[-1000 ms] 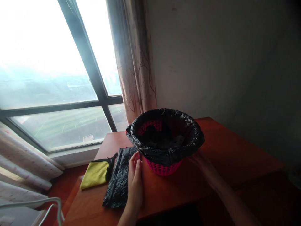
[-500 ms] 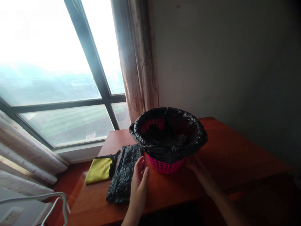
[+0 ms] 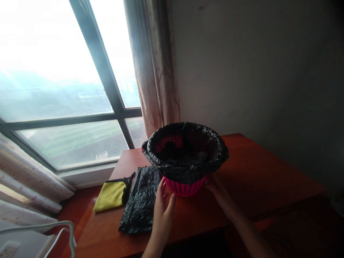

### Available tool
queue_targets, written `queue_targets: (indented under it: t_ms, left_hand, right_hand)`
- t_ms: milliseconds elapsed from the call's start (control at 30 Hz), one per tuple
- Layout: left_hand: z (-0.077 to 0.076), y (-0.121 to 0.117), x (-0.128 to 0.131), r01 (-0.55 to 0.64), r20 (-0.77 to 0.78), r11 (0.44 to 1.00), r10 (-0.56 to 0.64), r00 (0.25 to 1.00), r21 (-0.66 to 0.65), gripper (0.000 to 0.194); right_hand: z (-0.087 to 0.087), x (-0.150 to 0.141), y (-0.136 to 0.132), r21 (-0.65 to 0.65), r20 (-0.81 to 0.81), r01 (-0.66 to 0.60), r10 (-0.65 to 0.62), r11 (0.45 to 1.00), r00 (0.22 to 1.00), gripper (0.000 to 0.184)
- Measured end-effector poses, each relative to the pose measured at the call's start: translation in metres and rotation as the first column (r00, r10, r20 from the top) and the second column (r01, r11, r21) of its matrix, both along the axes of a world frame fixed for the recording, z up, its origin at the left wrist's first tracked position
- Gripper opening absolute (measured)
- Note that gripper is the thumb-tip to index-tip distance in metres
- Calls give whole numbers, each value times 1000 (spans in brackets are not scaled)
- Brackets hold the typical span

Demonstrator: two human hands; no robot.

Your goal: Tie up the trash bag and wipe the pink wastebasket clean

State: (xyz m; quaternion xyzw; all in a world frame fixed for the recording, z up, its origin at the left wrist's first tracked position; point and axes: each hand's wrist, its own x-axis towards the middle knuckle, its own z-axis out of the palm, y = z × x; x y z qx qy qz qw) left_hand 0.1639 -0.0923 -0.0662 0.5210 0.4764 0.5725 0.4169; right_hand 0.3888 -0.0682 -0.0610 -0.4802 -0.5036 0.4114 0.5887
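Observation:
A pink plastic basket (image 3: 184, 188) with a lattice wall stands on the table, lined with a black trash bag (image 3: 188, 172) folded over its rim. Through the opening, part of the lattice shows at the back. My left hand (image 3: 163, 209) is at the basket's front left, thumb and fingers apart; whether its fingertips touch the wall I cannot tell. At the right side, my right hand (image 3: 215, 186) reaches to the wall below the bag's edge, fingers stretched and partly in shadow. A folded black plastic bag (image 3: 141, 202) lies left of my left hand.
A folded yellow cloth (image 3: 110, 195) with a dark edge lies at the left of the wooden table (image 3: 255, 172). Beyond are a window (image 3: 70, 139), a curtain (image 3: 158, 71) and a wall. A white cable (image 3: 70, 229) loops at lower left.
My left hand has moved right, closer to the basket. The view has shifted slightly, and the basket and my right hand appear a little farther left.

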Motion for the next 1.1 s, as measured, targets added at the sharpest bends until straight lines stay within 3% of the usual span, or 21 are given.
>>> queue_targets:
  t_ms: [200, 467, 600, 867, 967, 1100]
  left_hand:
    - [-5, -1, -6, -48, -199, 996, 63, 978, 77, 62]
    - [2, 6, -20, -83, -308, 989, 116, 944, 119, 52]
    - [11, 8, -22, -93, -345, 977, 156, 925, 191, 45]
    - [15, 5, -30, -63, -412, 985, 125, 903, 160, 45]
    - [12, 5, -31, -29, -371, 991, 76, 926, 129, 47]
    - [12, 7, -31, -18, -156, 1000, 17, 988, -3, 48]
  right_hand:
    - [-14, -7, -4, -18, -71, -104, 103, 994, 992, 65]
    - [-37, -13, -11, 19, 3, -96, 96, 995, 995, 71]
    - [-42, -13, -11, 4, 22, -98, 98, 995, 995, 74]
    - [-45, -14, -11, -8, 66, -106, 106, 994, 992, 75]
    - [-45, -14, -11, -23, 65, -105, 107, 994, 992, 76]
    - [-44, -13, -11, 5, 58, -105, 104, 994, 993, 75]
